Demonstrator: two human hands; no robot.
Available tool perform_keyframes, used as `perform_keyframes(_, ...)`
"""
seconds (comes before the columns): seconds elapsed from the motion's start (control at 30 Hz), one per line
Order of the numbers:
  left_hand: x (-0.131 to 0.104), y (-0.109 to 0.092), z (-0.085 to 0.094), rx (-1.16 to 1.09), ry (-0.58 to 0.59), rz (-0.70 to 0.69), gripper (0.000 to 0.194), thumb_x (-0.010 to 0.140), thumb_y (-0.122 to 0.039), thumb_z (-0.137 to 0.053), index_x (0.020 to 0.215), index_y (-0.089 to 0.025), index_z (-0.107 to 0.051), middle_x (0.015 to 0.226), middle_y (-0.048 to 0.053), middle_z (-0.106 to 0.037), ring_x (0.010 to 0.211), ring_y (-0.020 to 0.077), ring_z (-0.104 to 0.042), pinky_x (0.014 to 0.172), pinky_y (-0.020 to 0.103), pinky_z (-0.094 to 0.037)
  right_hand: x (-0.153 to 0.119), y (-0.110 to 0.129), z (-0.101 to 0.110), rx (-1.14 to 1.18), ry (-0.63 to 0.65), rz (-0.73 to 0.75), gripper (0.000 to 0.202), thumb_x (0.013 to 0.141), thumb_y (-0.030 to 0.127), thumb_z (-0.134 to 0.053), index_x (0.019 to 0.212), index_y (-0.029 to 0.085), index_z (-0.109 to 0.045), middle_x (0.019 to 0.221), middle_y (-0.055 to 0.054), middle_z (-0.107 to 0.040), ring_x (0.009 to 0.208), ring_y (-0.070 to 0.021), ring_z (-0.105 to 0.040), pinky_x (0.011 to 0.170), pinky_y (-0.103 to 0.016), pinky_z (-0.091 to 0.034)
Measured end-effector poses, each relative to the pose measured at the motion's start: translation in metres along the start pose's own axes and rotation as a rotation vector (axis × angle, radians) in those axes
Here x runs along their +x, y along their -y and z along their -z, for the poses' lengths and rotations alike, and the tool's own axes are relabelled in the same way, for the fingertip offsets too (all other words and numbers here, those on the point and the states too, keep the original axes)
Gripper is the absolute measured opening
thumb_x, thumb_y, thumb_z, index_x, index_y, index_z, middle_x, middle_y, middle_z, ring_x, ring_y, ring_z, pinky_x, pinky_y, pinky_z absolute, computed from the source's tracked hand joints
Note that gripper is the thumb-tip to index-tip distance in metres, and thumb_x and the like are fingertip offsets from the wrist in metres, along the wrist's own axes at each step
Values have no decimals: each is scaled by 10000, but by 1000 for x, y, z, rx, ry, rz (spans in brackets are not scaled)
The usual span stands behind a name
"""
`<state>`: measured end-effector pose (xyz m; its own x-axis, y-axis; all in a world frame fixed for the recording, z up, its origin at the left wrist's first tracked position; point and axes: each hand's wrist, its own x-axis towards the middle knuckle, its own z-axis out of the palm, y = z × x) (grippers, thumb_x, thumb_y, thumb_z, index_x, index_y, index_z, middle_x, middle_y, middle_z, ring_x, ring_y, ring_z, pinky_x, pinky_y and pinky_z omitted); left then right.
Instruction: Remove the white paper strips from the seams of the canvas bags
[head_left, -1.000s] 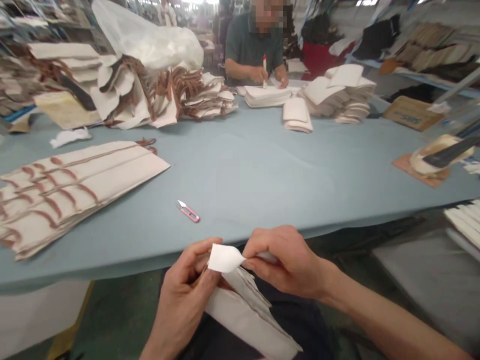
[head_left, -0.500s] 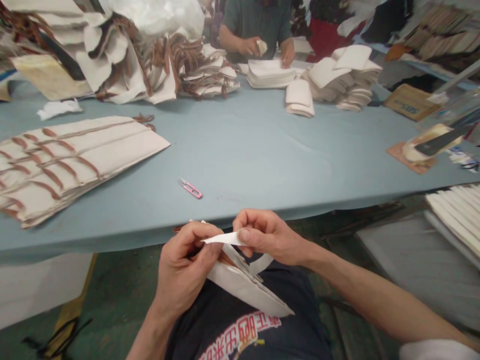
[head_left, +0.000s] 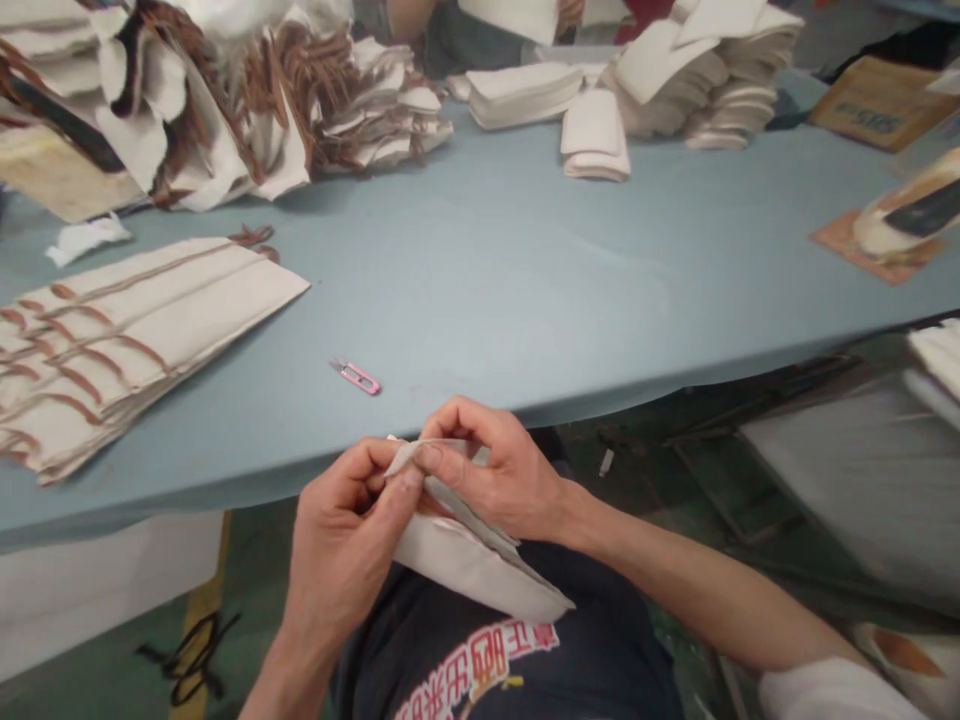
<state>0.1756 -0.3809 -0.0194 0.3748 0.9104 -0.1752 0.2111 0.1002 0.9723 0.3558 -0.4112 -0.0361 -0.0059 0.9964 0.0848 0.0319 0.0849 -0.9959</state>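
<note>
Both hands meeting just below the near edge of the blue-grey table (head_left: 525, 290), over the lap. Left hand (head_left: 341, 540) curled, thumb and fingertips pinching the upper end of a cream fabric piece (head_left: 465, 560); right hand (head_left: 499, 475) closed over the same end from the other side, fingers folded tight on its top flap, seemingly to keep the layers aligned. Rest of the fabric piece slanting down to the right across a dark printed shirt (head_left: 480, 660), supported by the lap rather than the table. Near that edge, just beyond the hands, a small pink thread snipper (head_left: 358, 376), lying flat within easy reach. Along the left edge, a fanned stack of cream panels with brown straps (head_left: 127, 340). Toward the far left corner, a loose heap of similar pieces (head_left: 225, 110). At the far edge, neat piles of folded cream pieces (head_left: 600, 130).
</note>
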Motion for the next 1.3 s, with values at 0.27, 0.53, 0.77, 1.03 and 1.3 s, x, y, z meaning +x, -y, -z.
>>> perform_keyframes(0.27,-17,21,-12,-141,-75,9,381,846,-504,-888,950,-216,-662,771,-16,-686,615,121,-614,572,181,-504,-10,-35,-16,283,-144,-149,410,953,604,-697,878,221,-569,662,59,-553,562,-99,-457,539,-237,-371)
perform_keyframes(0.53,-24,42,1,133,130,208,388,909,-527,-774,779,-168,-705,715,25,-694,641,147,-582,598,212,-466,-36,-74,-43,498,-143,-352,561,888,761,-697,892,221,-546,625,78,-480,538,-92,-384,506,-228,-327)
perform_keyframes(0.77,-27,36,7,194,43,93,369,929,-513,-731,817,-165,-783,697,25,-717,600,149,-588,550,207,-449,-23,-59,-12,248,-148,-265,426,925,622,-684,843,217,-581,712,33,-541,624,-117,-440,555,-244,-360)
perform_keyframes(1.03,-11,20,12,80,-25,-55,314,948,-507,-769,848,-213,-814,809,26,-788,663,153,-675,587,185,-500,-37,41,7,174,-25,-228,254,926,393,-715,767,254,-575,622,47,-515,506,-105,-357,446,-261,-280)
perform_keyframes(1.3,-5,23,21,90,-24,-151,293,969,-497,-749,960,-236,-881,815,32,-818,682,172,-712,629,204,-535,-19,28,-19,-64,-137,-100,272,958,410,-720,763,273,-590,598,50,-519,546,-142,-484,586,-325,-427)
